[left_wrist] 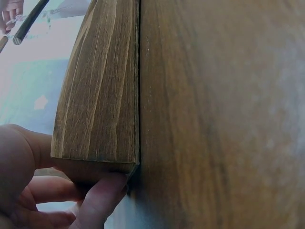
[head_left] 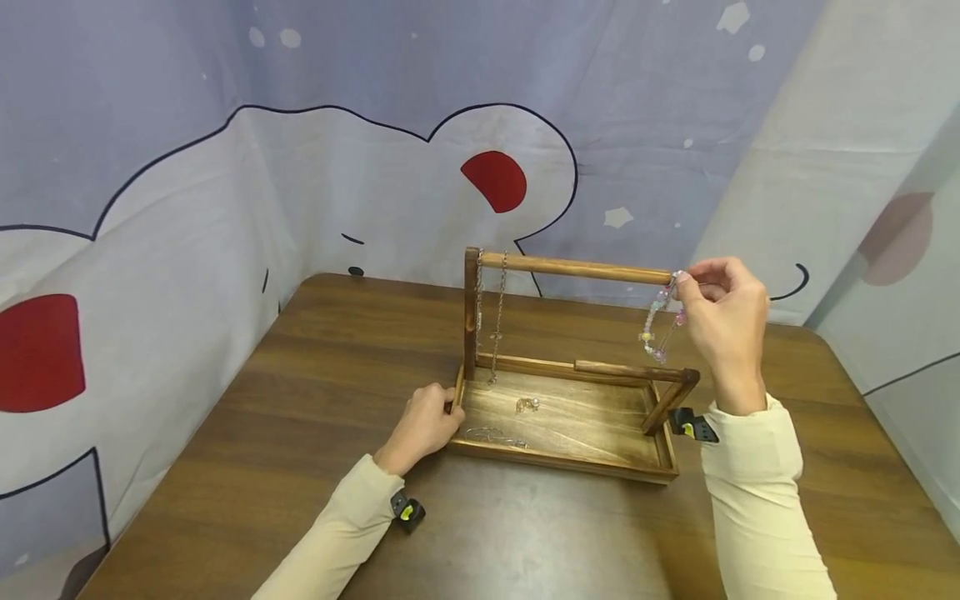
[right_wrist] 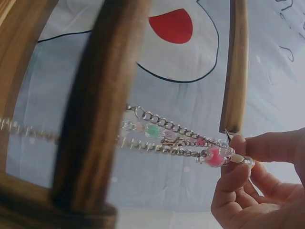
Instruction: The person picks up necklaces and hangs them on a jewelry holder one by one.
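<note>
A wooden jewelry stand (head_left: pixel 577 456) with a tray base and two horizontal bars stands on the table. My left hand (head_left: pixel 424 423) grips the tray's left end; in the left wrist view, thumb and fingers hold its wooden corner (left_wrist: pixel 95 119). My right hand (head_left: pixel 727 312) pinches a beaded bracelet (head_left: pixel 651 333) at the free right end of the upper bar (head_left: pixel 577 267). Pink and green beads and silver chain (right_wrist: pixel 167 128) hang from those fingers in the right wrist view. Whether the bracelet is around the bar or beside its tip I cannot tell.
Silver chains (head_left: pixel 498 321) hang at the upper bar's left end. Small gold-coloured jewelry (head_left: pixel 527 405) and a thin silver chain (head_left: pixel 491 435) lie in the tray. The shorter lower bar (head_left: pixel 622 369) is on the right post. A printed curtain (head_left: pixel 390 192) hangs behind the table (head_left: pixel 300 400).
</note>
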Tool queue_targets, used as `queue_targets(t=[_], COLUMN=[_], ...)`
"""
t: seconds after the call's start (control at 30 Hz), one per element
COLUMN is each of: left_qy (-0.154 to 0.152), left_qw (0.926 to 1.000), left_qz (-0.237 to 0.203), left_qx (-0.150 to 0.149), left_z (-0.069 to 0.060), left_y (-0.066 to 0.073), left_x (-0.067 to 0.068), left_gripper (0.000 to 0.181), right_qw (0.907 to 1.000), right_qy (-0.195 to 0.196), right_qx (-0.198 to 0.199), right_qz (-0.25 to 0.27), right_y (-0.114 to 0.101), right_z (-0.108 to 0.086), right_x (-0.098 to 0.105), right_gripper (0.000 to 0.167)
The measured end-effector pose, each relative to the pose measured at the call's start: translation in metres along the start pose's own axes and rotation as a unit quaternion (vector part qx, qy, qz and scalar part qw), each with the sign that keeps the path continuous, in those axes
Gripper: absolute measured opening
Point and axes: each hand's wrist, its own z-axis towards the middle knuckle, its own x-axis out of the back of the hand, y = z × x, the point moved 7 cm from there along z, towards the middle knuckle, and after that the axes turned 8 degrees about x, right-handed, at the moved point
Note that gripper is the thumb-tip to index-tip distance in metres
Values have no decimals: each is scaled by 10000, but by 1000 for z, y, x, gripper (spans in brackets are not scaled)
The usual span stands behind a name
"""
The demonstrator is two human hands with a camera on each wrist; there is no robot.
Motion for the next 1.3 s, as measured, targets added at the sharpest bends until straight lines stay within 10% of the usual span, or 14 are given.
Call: queue_targets(t=[1.3], left_qy=[-121], left_qw=[9998], left_qz=[50], left_qx=[165], left_z=[0], left_y=[-2], left_x=[-1], left_gripper=[17], right_qw=[9926], right_qy=[-739], right_qx=[931], right_qz=[262], right_y=[-72], right_z=[-6], right_x=[-66], right_gripper=[20])
